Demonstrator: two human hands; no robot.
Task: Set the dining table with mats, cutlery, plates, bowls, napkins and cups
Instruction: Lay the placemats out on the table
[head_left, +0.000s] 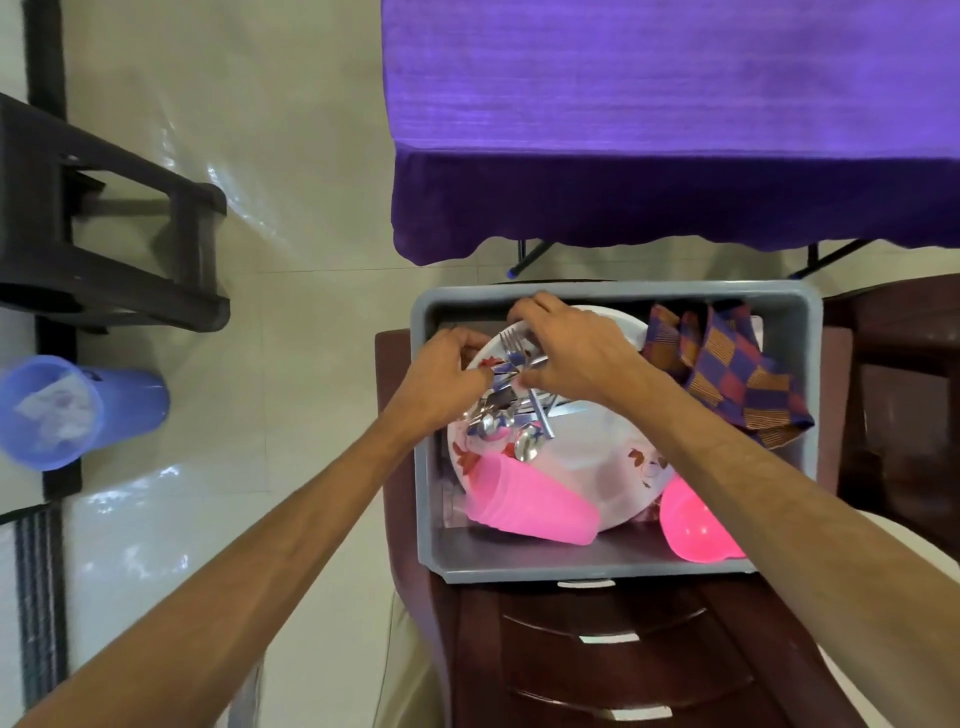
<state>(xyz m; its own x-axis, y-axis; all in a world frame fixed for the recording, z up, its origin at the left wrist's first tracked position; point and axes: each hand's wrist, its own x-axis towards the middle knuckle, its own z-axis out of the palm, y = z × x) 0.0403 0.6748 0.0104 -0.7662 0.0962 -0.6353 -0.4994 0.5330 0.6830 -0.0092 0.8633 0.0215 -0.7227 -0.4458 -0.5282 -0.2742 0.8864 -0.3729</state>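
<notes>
Reaching down from the bottom of the view, two bare forearms lead into a grey tub (613, 564) that sits on a dark brown chair (597, 654).

Nearest inside the tub lie two pink cups: one on its side at the left (530, 506), one at the right with its mouth showing (696, 530). Both rest against a white flowered plate (587, 467); whether more plates are stacked under it cannot be told.

On the plate's far left part lies a loose heap of cutlery (506, 410), spoons and at least one fork; the exact count is unclear. The handles run roughly from near right to far left, with a fork's tines (511, 340) pointing away.

Both hands meet over this heap. The left hand (449, 371) has its fingers curled, pinching pieces at the heap's left. The right hand (566, 351) arches over the top, fingers bent down around the far ends, thumb against a handle. Both hands are equally close to the cutlery.

To the right, a checked cloth (727, 364) is bunched against the tub wall.

Beyond the tub stands the table (670, 104), draped in purple, with nothing set on the visible part.
</notes>
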